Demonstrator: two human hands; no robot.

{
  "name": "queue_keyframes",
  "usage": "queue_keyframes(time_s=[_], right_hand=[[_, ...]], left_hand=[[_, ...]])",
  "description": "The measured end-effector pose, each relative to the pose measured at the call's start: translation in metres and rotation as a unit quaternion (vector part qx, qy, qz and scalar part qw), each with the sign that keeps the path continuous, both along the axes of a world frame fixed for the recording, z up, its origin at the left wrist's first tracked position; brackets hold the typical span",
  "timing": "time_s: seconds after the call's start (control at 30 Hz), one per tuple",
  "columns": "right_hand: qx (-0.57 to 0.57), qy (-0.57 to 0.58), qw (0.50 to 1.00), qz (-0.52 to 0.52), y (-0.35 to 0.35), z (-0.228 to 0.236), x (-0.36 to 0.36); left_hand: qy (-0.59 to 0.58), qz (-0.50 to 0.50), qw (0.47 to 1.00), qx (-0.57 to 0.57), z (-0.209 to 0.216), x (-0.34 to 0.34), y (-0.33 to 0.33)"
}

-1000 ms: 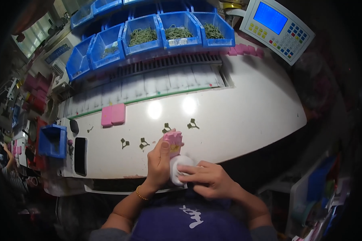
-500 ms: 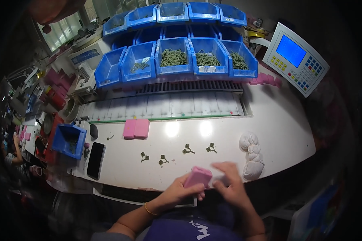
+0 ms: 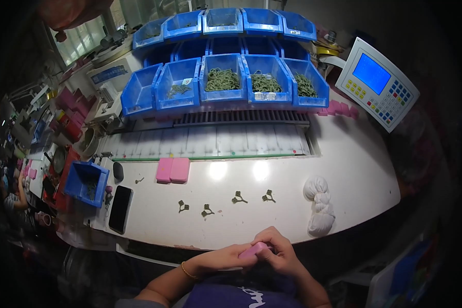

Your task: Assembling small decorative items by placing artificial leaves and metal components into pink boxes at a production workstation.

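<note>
Close to my body, just past the bench's front edge, both hands grip one pink rubber mould point(image 3: 253, 251). My left hand point(image 3: 231, 258) is closed round its left side. My right hand point(image 3: 277, 251) clasps the other end, its fingers bent over the top. The fingers hide much of the mould, so I cannot tell whether its halves are parted. Beyond the hands, small dark-green branched wax pieces lie on the bench: one piece point(image 3: 183, 206) at the left, another point(image 3: 207, 210) beside it, a third point(image 3: 239, 197), and one point(image 3: 268, 196) at the right.
Two pink moulds point(image 3: 172, 170) lie side by side farther back. A black phone point(image 3: 120, 209) and a blue bin point(image 3: 87, 183) are at left; a knotted white cloth bundle point(image 3: 320, 206) is at right. Blue bins point(image 3: 222, 79) of green pieces stand behind, near a keypad panel point(image 3: 379, 82).
My right hand has come in from the right and closed on the pink mould. The mould has dropped slightly nearer my body and is tilted flatter.
</note>
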State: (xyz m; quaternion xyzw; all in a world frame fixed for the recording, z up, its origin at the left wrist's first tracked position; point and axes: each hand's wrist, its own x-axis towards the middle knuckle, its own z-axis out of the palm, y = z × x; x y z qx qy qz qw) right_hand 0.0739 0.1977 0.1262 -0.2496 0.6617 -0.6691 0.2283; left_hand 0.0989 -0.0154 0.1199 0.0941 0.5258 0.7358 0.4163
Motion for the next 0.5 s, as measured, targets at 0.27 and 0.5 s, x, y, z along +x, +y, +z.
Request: queue_keyframes(time_s=[0.27, 0.5], right_hand=[[0.056, 0.100, 0.981, -0.154, -0.004, -0.035, -0.017], [0.158, 0.307, 0.908, -0.236, -0.021, -0.039, -0.019]], left_hand=[[0.063, 0.262, 0.957, -0.104, 0.022, -0.052, -0.045], [0.331, 0.487, 0.528, -0.613, 0.002, -0.219, -0.099]])
